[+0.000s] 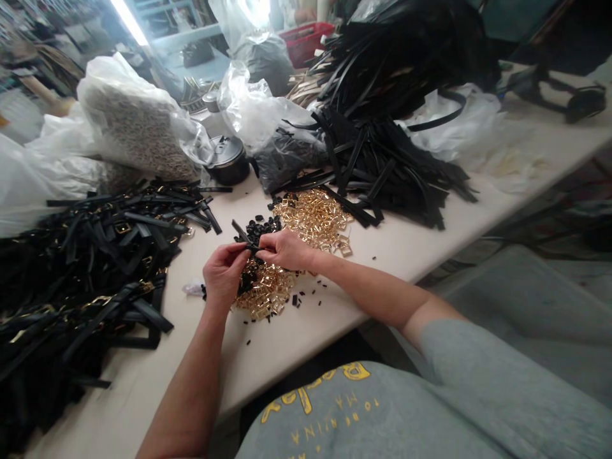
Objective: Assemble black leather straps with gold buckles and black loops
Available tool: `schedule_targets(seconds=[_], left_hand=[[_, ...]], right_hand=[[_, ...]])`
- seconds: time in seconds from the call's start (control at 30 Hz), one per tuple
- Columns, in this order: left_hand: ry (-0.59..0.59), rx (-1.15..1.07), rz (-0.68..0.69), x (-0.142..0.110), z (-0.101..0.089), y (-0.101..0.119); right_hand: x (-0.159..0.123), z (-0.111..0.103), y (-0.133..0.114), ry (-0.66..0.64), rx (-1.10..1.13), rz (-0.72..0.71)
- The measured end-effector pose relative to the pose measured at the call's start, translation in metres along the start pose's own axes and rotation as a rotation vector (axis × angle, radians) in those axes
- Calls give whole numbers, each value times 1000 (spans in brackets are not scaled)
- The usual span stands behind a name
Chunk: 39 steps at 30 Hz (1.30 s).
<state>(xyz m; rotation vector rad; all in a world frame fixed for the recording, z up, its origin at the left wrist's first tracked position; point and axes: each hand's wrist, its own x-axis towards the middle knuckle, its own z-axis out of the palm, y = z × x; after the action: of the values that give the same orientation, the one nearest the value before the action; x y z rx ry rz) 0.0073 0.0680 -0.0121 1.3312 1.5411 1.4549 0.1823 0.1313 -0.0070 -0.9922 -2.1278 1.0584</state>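
Between my two hands is a short black strap (pixel 240 231), its free end pointing up and away to the left. My left hand (pixel 224 273) pinches it from the left side. From the right, the fingers of my right hand (pixel 285 250) close on the same strap; any small part between the fingertips is hidden. Beneath and in front of the hands lies a heap of gold buckles (pixel 268 290). Small black loops (pixel 262 227) are piled just behind the fingers, and a second heap of gold buckles (pixel 313 217) spreads behind my right hand.
Black straps with gold buckles (pixel 119 255) cover the table's left side. Loose black straps (pixel 382 166) lie at the back right. Behind stand a full plastic bag (pixel 134 118), a dark lidded pot (pixel 227 159) and a red basket (pixel 306 43). The table edge runs close to my body.
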Motion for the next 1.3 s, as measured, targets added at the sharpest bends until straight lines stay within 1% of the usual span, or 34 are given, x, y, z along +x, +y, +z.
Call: schedule_targets(seconds=[0.1,0.17,0.3,0.43,0.5,0.63,0.7,0.77,0.9,1.03,1.13,1.2,1.3], left_hand=[[-31,15,19,0,-1,-1],[-45,-20,-31,0,-1,1],[-30,-152,-182,0,2,3],[-27,-180,-205,0,5,0],[-29,-155,-175,0,5,-1],[-15,-90,-110,-1,4,-3],[-25,-83,-105,-1,5,-5],[-36,-72,-76,-1,6,-7],[-41,25,70,-1,5,-10],[-37,224,234,0,2,-9],[-69,271,318,-1,1,-8],[-95,248,326,-2,3,-8],[-92,210,294,-3,6,-9]], right_hand=[[0,-1,1,-5,2,8],[1,-2,2,-5,24,9],[2,-1,5,-38,117,28],[4,2,9,-58,191,34],[5,2,12,-75,221,37],[4,1,11,-168,241,45],[4,1,10,-159,193,33],[4,2,11,-140,197,40],[5,6,13,-153,300,93],[3,3,11,-168,177,29],[2,0,8,-134,92,5],[3,0,7,-112,82,21],[4,1,9,-104,91,26]])
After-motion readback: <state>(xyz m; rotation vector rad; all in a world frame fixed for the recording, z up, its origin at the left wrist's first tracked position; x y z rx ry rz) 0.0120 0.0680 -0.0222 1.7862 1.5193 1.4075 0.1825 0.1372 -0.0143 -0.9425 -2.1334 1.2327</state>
